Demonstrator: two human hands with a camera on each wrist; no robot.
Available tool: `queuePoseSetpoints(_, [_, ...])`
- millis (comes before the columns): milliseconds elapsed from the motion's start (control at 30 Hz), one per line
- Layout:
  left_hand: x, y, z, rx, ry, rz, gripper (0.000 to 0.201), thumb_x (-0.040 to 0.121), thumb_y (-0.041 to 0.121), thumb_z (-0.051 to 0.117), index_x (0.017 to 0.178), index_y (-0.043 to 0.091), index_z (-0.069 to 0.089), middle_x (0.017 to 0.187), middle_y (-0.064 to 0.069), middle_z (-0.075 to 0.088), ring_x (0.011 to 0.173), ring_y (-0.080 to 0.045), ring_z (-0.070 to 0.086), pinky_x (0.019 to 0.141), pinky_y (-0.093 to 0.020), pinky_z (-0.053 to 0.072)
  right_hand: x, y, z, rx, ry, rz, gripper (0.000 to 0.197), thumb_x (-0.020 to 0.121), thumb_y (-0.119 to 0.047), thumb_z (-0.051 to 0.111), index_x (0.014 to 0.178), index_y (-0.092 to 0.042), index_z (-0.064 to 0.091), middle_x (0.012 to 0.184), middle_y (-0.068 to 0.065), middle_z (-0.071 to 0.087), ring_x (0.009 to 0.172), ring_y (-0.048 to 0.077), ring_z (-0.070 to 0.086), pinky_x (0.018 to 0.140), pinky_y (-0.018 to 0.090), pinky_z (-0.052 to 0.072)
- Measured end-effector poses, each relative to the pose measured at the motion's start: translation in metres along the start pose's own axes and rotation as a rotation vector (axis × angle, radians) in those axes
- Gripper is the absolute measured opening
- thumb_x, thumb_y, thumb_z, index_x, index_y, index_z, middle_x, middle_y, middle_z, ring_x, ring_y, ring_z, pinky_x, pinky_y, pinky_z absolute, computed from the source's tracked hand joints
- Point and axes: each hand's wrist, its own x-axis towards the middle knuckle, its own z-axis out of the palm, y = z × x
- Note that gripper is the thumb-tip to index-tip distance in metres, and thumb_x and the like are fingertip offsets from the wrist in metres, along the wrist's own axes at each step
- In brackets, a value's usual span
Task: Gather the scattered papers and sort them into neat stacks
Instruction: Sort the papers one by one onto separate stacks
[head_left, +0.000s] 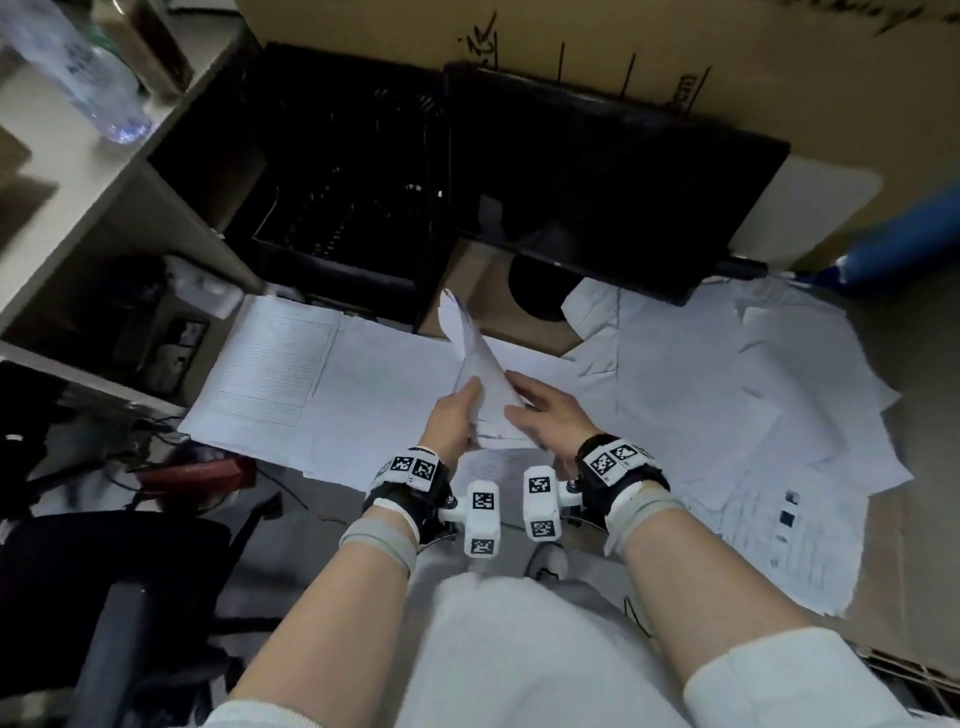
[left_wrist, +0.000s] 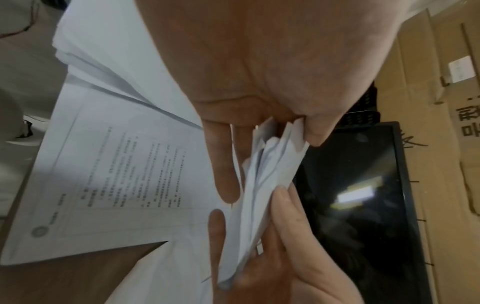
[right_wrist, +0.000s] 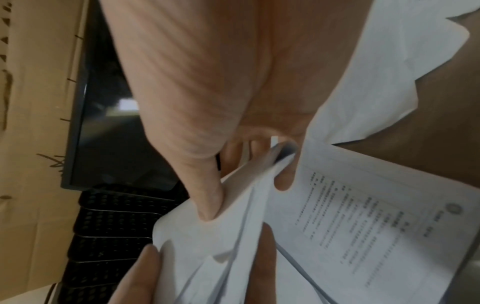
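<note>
Both hands, left hand (head_left: 451, 420) and right hand (head_left: 550, 415), pinch a paper bundle (head_left: 480, 374); squaring underway, then laying it on the neat stack (head_left: 291, 379) at centre left.

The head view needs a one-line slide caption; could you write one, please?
Both hands, left hand and right hand, hold a sheaf of papers edge-up above scattered sheets.

- the print on the sheet (left_wrist: 122, 176) under the hands is too blurred to read in either wrist view.
- the bundle of papers (head_left: 480, 384) hides the left hand's (head_left: 452, 421) fingers in the head view.
- the plastic bottle (head_left: 78, 67) and the blue roll (head_left: 904, 244) are cut off by the frame edges.
- the contents of the black crate (head_left: 332, 197) are too dark to tell.
</note>
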Motion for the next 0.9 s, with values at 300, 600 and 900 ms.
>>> queuePoseSetpoints(300, [-0.021, -0.015, 0.012, -0.013, -0.005, 0.189, 0.050, 0.089, 0.051, 0.065, 0.089, 0.001, 0.066, 0.076, -0.015, 0.054, 0.068, -0.025, 0.053, 0.062, -0.036, 0.043, -0.015, -0.003, -0.009, 0.089, -0.088, 0.059, 0.059, 0.082, -0.037, 0.077, 0.136, -0.029, 0.054, 0.127, -0.007, 0.064, 0.115, 0.010, 0.061, 0.102, 0.032, 0.047])
queuePoseSetpoints(600, [-0.016, -0.008, -0.030, 0.075, 0.119, 0.278, 0.039, 0.081, 0.046, 0.064, 0.071, 0.011, 0.050, 0.070, -0.008, 0.037, 0.066, -0.022, 0.033, 0.063, -0.037, 0.026, 0.017, 0.023, -0.008, -0.150, 0.384, 0.175, 0.015, 0.091, -0.012, 0.049, 0.080, -0.006, 0.058, 0.079, 0.009, 0.058, 0.077, 0.026, 0.053, 0.074, 0.031, 0.041])
queuePoseSetpoints(900, [-0.004, -0.004, -0.096, 0.246, 0.197, 0.306, 0.039, 0.086, 0.036, 0.056, 0.056, 0.020, 0.035, 0.062, -0.003, 0.030, 0.062, -0.017, 0.027, 0.060, -0.034, 0.023, 0.043, 0.033, 0.047, -0.283, 0.404, 0.371, 0.049, 0.096, -0.018, 0.052, 0.141, 0.000, 0.048, 0.143, 0.013, 0.053, 0.128, 0.030, 0.052, 0.105, 0.030, 0.039])
